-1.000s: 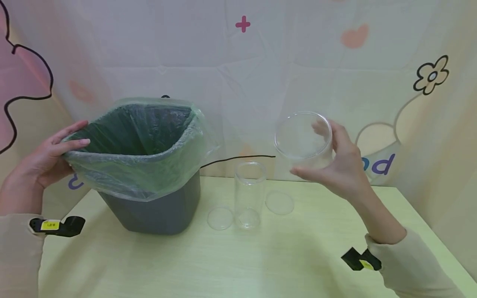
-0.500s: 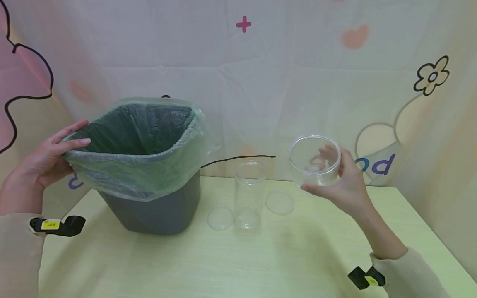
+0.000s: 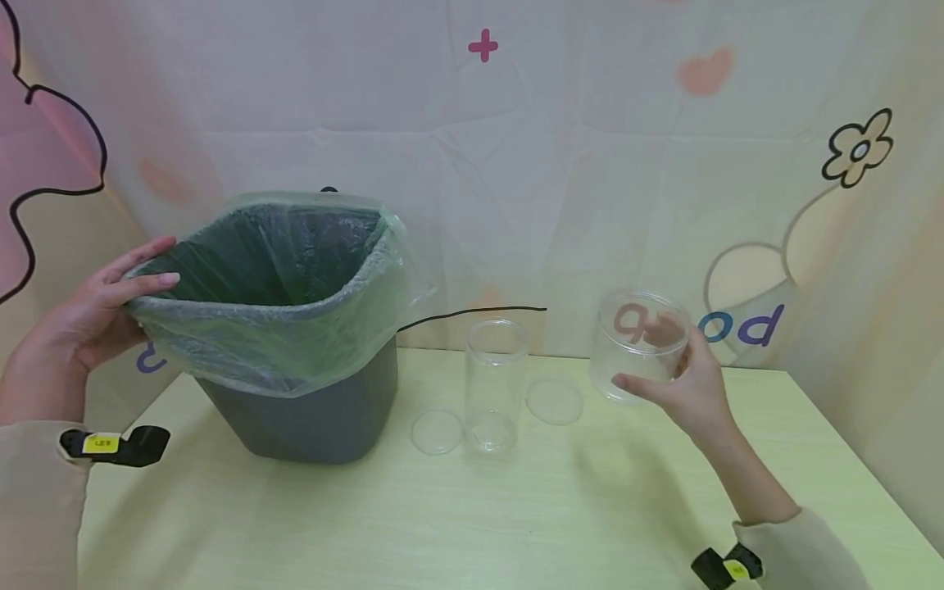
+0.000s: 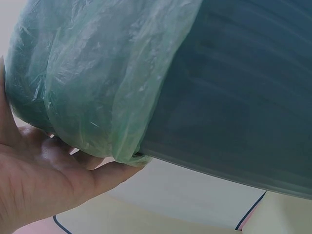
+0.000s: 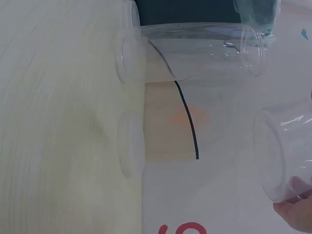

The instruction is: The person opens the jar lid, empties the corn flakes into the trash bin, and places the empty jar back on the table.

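Observation:
My left hand (image 3: 96, 311) grips the rim of a dark grey trash bin (image 3: 310, 426), with the thumb over the edge and the other fingers underneath. A translucent green bin liner (image 3: 295, 348) is folded down over that rim. Around a wide clear jar (image 3: 615, 369), my right hand (image 3: 696, 389) curls its thumb and fingers from the right. That jar has no lid on top, and in the right wrist view its base (image 5: 269, 156) hangs well off the table. Nearer the bin stands a tall, narrow clear jar (image 3: 496, 389), upright and uncovered.
Two clear round lids lie flat on the pale table (image 3: 457, 524): a smaller lid (image 3: 437, 433) left of the tall jar and a larger lid (image 3: 555, 401) right of it. A printed curtain (image 3: 413, 164) hangs behind the table.
My right hand has lowered the wide jar and shifted it right, bringing it more upright. The left hand and the bin have stayed in place.

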{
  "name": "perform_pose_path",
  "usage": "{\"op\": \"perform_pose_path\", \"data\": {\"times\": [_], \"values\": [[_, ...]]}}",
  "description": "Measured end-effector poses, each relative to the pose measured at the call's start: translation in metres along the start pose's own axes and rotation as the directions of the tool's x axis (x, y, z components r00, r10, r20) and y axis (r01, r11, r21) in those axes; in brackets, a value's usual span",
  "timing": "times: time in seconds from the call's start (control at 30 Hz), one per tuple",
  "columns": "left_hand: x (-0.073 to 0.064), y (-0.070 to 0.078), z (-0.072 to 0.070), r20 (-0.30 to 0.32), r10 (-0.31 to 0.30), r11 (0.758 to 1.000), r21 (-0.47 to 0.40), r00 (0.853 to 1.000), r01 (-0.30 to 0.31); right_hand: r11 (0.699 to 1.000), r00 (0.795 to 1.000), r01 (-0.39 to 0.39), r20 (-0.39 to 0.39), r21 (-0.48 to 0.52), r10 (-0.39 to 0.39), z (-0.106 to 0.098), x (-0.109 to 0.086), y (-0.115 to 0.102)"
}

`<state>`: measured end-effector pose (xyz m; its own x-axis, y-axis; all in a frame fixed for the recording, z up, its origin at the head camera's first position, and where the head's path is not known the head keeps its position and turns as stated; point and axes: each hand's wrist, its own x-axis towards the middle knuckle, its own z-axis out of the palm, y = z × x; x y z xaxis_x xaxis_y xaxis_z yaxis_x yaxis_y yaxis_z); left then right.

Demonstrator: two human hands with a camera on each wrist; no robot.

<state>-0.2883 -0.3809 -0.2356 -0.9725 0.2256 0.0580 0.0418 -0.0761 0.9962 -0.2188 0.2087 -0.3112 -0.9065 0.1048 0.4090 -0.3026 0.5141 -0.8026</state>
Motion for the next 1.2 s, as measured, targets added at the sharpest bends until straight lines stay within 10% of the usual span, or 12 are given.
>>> {"op": "perform_pose_path", "data": {"times": [1.2], "values": [[-0.001, 0.002, -0.002, 0.020, -0.027, 0.999, -0.019, 0.999, 0.027, 0.954, 0.954, -0.298, 0.006, 0.019, 0.298, 0.022, 0.005, 0.075]]}}
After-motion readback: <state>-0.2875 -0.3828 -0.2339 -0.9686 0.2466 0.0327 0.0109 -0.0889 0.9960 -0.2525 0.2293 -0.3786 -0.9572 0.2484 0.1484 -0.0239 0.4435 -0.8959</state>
